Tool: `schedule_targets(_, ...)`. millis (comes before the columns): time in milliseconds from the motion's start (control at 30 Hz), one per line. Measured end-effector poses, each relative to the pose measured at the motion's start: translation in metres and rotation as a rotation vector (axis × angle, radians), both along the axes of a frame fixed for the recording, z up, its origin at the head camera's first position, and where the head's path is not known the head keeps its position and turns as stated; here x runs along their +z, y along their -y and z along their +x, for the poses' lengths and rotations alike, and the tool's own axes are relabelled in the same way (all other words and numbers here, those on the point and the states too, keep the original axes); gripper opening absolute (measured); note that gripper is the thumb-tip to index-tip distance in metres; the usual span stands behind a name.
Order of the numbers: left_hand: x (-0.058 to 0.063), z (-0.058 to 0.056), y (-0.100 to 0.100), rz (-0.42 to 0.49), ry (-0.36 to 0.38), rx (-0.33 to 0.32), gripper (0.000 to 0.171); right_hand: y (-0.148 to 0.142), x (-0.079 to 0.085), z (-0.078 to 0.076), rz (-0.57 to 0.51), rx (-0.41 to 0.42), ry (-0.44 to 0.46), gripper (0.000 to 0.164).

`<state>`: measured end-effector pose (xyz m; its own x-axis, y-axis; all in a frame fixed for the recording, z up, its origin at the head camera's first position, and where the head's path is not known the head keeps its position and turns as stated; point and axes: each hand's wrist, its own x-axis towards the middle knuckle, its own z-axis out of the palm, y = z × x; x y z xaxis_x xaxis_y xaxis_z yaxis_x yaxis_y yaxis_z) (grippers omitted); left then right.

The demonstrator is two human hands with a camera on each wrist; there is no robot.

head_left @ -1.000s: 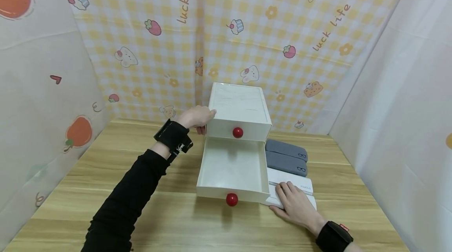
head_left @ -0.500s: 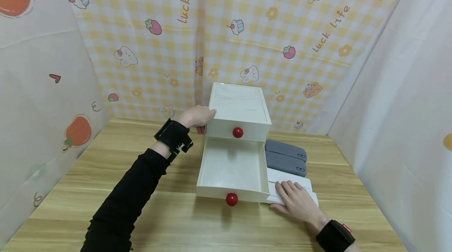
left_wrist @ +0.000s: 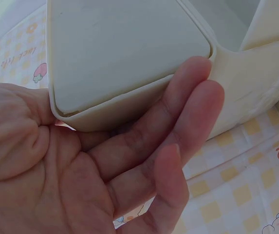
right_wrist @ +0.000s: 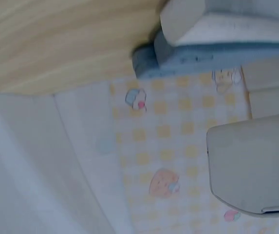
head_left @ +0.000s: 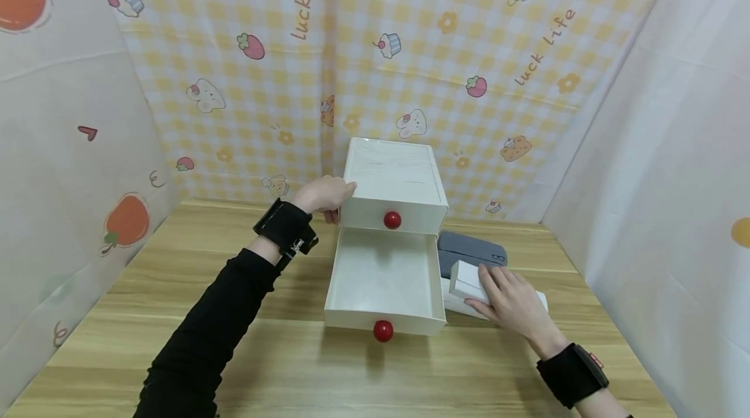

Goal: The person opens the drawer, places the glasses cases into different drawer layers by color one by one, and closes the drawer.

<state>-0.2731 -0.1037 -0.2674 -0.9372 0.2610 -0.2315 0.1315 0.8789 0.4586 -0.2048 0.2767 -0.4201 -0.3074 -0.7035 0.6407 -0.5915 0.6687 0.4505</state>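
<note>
In the head view a white two-drawer organizer point(head_left: 394, 174) stands at the back middle. Its lower drawer point(head_left: 383, 275) is pulled out and bare inside; the upper drawer is closed. My left hand point(head_left: 324, 195) grips the organizer's left upper side, thumb on its top edge; in the left wrist view its fingers point(left_wrist: 197, 117) lie along the organizer wall. To the right of the drawer, my right hand point(head_left: 512, 304) holds a small white oblong box point(head_left: 467, 280) raised above a second white box point(head_left: 457, 303). The held box point(right_wrist: 251, 165) appears large in the right wrist view.
Grey glasses cases point(head_left: 471, 249) lie behind the white boxes, right of the organizer, partly covered by the held box. Red round knobs point(head_left: 383, 331) stick out from the drawer fronts. A patterned cloth point(head_left: 263, 99) hangs behind the wooden table point(head_left: 281, 353).
The right hand rested on the white boxes earlier; it now has one lifted and turned, its end toward the drawer. The left hand keeps its place on the organizer.
</note>
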Motion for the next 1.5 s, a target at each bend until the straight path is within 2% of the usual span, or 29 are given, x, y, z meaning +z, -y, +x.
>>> schedule_targets(200,-0.003,0.002,0.000,-0.011,0.005,0.002,0.060,0.001,0.022,-0.002,-0.085,0.060,-0.038,0.068)
schedule_targets(400,0.003,0.004,-0.003,-0.010,-0.021,-0.018,0.060,0.011,0.041,-0.004,-0.079,0.085,-0.043,0.067)
schedule_targets(567,0.007,0.004,-0.004,-0.004,-0.011,-0.027,0.059,0.029,0.054,-0.010,-0.038,0.114,-0.034,0.067)
schedule_targets(967,0.004,0.004,-0.002,0.007,0.013,-0.006,0.060,0.077,0.076,-0.010,0.077,0.184,0.028,0.069)
schedule_targets(1167,0.002,0.002,-0.001,0.004,0.012,-0.003,0.060,0.100,0.084,-0.007,0.168,0.156,0.091,0.065)
schedule_targets(1500,0.002,0.002,-0.001,0.014,0.017,-0.005,0.060,0.141,0.083,-0.009,0.335,0.073,0.084,0.061)
